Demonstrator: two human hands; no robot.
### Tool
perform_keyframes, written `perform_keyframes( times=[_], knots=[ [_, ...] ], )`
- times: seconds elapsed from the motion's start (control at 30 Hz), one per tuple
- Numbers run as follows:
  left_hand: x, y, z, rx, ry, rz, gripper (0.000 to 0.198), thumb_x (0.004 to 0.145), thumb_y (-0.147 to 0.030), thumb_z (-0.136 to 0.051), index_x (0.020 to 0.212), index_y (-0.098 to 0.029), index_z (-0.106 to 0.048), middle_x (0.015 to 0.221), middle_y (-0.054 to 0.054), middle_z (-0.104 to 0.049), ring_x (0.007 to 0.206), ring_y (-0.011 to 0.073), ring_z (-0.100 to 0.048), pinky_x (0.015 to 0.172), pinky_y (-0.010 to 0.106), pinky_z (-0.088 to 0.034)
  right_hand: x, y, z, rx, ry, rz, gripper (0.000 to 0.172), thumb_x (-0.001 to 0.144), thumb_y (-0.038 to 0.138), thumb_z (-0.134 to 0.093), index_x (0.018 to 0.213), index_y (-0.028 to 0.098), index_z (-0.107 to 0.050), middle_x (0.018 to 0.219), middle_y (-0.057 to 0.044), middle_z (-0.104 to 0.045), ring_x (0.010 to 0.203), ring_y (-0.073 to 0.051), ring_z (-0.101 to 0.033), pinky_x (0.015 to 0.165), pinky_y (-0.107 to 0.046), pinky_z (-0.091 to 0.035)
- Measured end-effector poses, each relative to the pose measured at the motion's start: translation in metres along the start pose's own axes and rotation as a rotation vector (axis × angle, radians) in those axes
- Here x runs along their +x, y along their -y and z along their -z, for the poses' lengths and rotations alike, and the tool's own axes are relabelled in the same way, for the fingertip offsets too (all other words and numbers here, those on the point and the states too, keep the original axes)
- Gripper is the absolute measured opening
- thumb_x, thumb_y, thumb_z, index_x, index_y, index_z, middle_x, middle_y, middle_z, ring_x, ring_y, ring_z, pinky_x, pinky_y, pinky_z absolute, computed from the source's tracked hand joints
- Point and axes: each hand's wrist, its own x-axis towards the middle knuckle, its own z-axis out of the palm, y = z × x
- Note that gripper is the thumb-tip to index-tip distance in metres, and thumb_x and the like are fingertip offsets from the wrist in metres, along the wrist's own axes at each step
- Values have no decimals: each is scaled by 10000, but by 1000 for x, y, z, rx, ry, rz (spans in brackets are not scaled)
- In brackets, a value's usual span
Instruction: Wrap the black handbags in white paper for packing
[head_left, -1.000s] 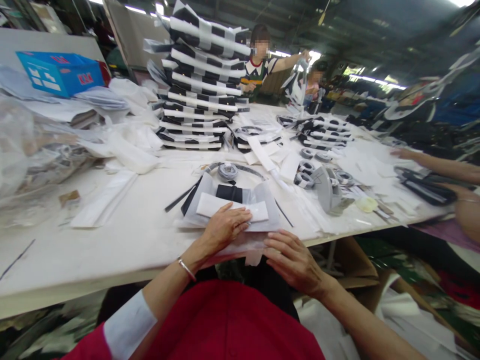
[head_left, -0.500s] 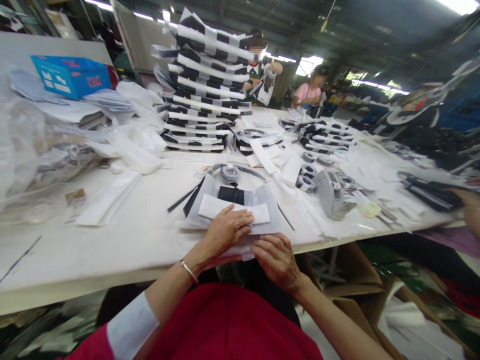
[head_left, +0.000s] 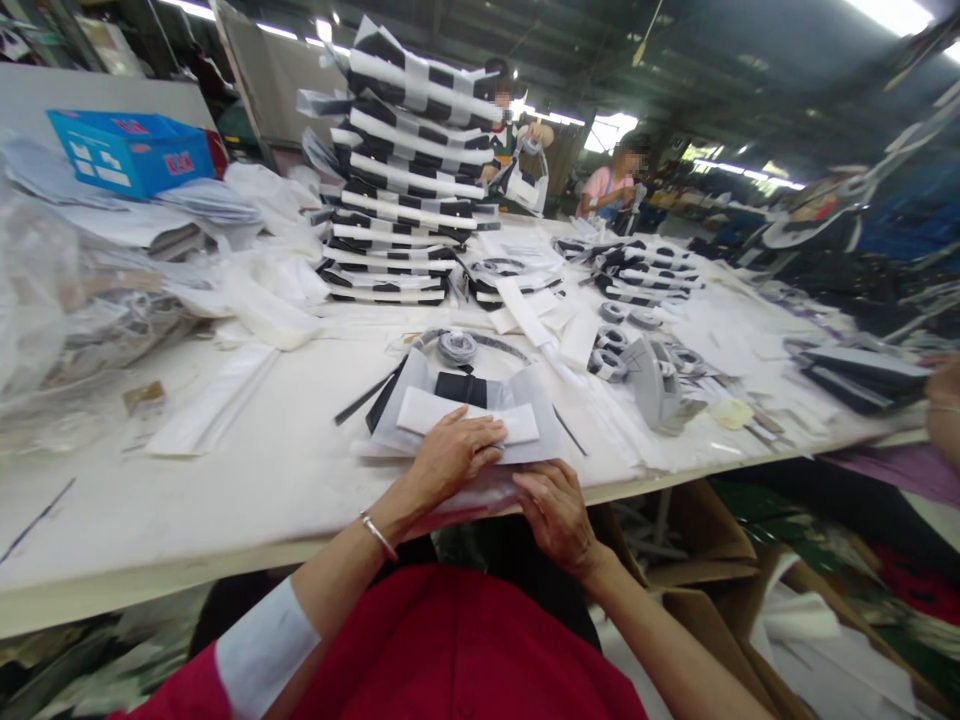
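Observation:
A black item (head_left: 461, 389) lies on thin white wrapping (head_left: 544, 400) at the table's near edge, with a white foam strip (head_left: 420, 412) across its front. My left hand (head_left: 456, 455) lies on the strip, fingers stretched out and pressing it down. Just right of it, my right hand (head_left: 551, 505) has its fingers curled together on the near edge of the wrapping. A coiled grey strap (head_left: 456, 348) sits behind the black item.
A tall stack of black-and-white wrapped pieces (head_left: 409, 155) stands behind. Rolled straps (head_left: 609, 365) and a grey upright piece (head_left: 652, 385) are right. Plastic bags (head_left: 97, 320) lie left. A co-worker's hand (head_left: 943, 395) shows at far right.
My right hand has moved slightly up and to the right along the wrapping's edge. My left hand stays on the foam strip. The view has shifted slightly.

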Motion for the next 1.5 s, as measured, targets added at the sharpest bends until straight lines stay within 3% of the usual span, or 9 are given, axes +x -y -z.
perform_keyframes(
  times=[0.27,0.33,0.43,0.53,0.63,1.0,1.23,1.5],
  knots=[
    [1,-1,1,-10,16,7,283,961,-301,-576,1236,-280,-634,1294,18,-662,1256,174,-576,1168,425,-284,-8,0,-3,-186,9,-82,183,938,153,-554,1084,213,-646,904,-43,-709,838,-202,-605,791,-378,-393],
    [1,0,1,-7,21,8,280,962,-303,-576,1235,-278,-631,1300,18,-658,1262,173,-571,1168,429,-279,-16,-1,0,-144,85,-57,201,938,199,-565,1124,206,-641,980,-61,-701,921,-221,-608,830,-394,-424],
    [1,0,1,-3,16,10,276,962,-308,-577,1231,-278,-633,1291,19,-665,1257,172,-575,1167,427,-278,-28,-3,1,-134,193,24,364,922,243,-587,1283,189,-577,1206,-98,-651,1160,-270,-548,985,-463,-427],
    [1,0,1,3,13,1,274,961,-309,-576,1225,-278,-641,1279,20,-672,1252,175,-580,1165,425,-287,-35,-7,-6,-202,149,54,457,914,141,-532,1366,205,-520,1274,-92,-626,1224,-265,-520,1053,-485,-408],
    [1,0,1,5,19,4,281,961,-308,-572,1231,-274,-642,1289,25,-666,1254,178,-579,1166,431,-292,-34,-12,-16,-218,59,32,460,912,94,-483,1347,234,-539,1232,-80,-646,1164,-247,-558,1008,-461,-441],
    [1,1,0,-8,-1,14,274,955,-312,-583,1220,-287,-648,1282,18,-670,1249,174,-583,1164,424,-301,-1,5,-6,100,8,29,336,914,112,-430,1191,181,-607,960,-88,-696,914,-227,-625,808,-397,-478],
    [1,3,-1,-16,1,14,266,942,-313,-604,1202,-293,-653,1265,4,-681,1222,171,-602,1158,418,-307,20,21,-15,81,40,98,307,935,82,-377,1036,158,-657,776,-71,-683,720,-188,-615,653,-327,-454],
    [1,-5,4,10,28,-38,204,972,-306,-562,1149,-277,-659,1203,-17,-713,1194,156,-606,1140,383,-284,59,23,25,-6,63,192,210,952,96,-467,1008,169,-655,760,-44,-693,750,-163,-623,714,-310,-446]
  ],
)
